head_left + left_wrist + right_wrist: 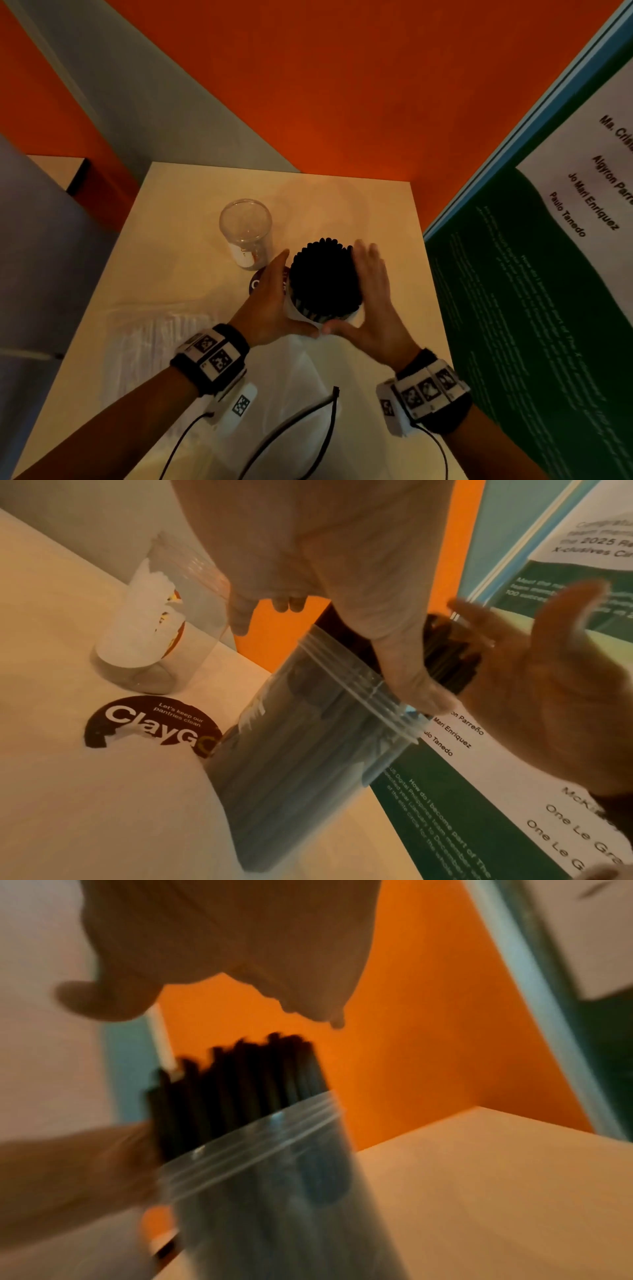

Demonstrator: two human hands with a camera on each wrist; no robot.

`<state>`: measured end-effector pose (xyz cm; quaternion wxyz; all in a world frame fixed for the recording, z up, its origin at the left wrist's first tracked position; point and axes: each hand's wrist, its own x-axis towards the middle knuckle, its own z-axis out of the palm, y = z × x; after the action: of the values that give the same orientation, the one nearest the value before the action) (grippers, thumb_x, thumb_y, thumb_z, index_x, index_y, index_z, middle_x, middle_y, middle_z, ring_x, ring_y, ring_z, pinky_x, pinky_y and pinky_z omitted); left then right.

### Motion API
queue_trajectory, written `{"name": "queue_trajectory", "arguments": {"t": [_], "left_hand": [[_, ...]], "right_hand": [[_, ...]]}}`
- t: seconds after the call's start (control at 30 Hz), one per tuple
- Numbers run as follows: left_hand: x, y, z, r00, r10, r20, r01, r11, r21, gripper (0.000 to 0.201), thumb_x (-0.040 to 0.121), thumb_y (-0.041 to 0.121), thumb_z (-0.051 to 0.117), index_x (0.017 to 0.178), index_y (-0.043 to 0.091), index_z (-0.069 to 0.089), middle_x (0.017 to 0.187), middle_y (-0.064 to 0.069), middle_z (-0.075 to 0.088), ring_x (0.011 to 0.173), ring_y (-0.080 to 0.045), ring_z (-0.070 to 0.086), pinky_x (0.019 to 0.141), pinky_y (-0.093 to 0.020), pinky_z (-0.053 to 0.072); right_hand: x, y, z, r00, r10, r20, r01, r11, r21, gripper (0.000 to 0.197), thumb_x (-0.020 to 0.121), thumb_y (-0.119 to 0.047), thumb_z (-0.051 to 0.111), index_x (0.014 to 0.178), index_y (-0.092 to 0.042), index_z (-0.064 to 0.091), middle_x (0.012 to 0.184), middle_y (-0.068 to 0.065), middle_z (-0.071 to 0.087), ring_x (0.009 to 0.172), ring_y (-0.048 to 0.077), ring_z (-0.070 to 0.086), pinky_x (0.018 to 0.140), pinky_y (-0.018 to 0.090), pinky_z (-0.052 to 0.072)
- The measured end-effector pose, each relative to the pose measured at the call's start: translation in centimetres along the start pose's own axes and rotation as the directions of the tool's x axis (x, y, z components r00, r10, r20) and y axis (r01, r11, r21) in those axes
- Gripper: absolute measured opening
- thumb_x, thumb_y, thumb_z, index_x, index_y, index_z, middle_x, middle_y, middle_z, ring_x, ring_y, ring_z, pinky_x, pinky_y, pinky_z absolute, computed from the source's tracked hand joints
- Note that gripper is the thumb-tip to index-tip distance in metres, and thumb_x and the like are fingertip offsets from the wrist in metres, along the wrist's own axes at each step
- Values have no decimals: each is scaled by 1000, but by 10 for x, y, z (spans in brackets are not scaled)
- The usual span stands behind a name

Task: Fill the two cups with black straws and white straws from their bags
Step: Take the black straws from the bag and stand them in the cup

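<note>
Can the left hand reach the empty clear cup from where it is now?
Probably yes. The empty clear cup stands just beyond the left hand, with only bare table between. But that hand now rests against the cup of black straws and must leave it first.

Round dark sticker [150,725] on table [68,791] reading "ClayGo" and "Let's keep our pantries clean", green-and-white poster [534,274] listing "Jo Mari Enriquez", "Paulo Tanedo", heading "How do I become part of The".
</note>
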<state>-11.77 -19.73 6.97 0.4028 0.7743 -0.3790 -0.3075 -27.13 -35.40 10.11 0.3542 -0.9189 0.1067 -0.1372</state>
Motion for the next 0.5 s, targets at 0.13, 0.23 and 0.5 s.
{"name": "queue_trajectory", "arguments": {"t": [0.13,0.23,0.5], "left_hand": [[18,-1,-1,993,-19,119,29,997,-78,149,40,52,91,142,46,-18,142,29,5,127,15,11,111,-31,20],[28,5,2,980,37,197,-6,988,-157,145,47,31,95,142,46,-13,148,26,15,138,7,17,110,-23,28],[30,2,-10,987,124,100,-88,947,-308,131,50,28,94,144,38,3,140,39,26,135,8,29,102,-12,37]], "right_hand": [[-1,37,-17,915,316,250,-376,892,251,138,51,-60,82,141,-47,-22,156,-18,-22,145,3,-17,122,40,3],[10,41,-6,880,305,365,-410,875,256,141,55,-37,89,146,-35,-19,159,-13,-14,147,5,-7,122,39,13],[23,32,-3,947,232,223,-312,826,470,116,63,-26,87,146,-40,8,147,-31,26,134,-12,31,99,4,35]]}}
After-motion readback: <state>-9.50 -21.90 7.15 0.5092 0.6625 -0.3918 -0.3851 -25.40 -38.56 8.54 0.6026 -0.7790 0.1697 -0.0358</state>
